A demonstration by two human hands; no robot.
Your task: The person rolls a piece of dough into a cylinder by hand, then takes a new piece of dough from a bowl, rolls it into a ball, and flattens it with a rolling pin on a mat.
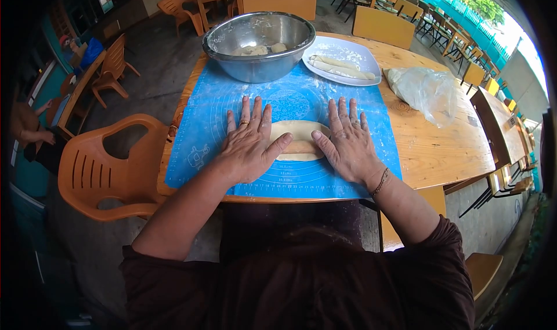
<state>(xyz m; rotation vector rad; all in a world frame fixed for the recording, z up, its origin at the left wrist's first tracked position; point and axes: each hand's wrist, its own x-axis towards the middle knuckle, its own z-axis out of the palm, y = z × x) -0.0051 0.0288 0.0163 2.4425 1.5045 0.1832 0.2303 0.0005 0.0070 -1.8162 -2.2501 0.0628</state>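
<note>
A flattened oval of pale dough point(299, 129) lies on a blue printed baking mat point(209, 106). Across the dough runs a tan strip that looks like a rolling pin point(300, 148); its ends are hidden beneath my palms. My left hand point(248, 141) rests palm down at the left end, fingers spread and pointing away, thumb over the dough. On the opposite side, my right hand point(349, 141) lies flat with fingers apart, its thumb at the dough's right edge. Flour dusts both hands. Neither hand is wrapped around anything.
Behind the mat stands a steel bowl point(258, 63) with dough pieces point(255, 50). A white plate point(371, 60) beside it carries dough rolls point(342, 67). A clear plastic bag point(426, 92) lies right on the wooden table point(452, 147). An orange chair point(113, 167) stands left; another person's arm point(38, 134) shows far left.
</note>
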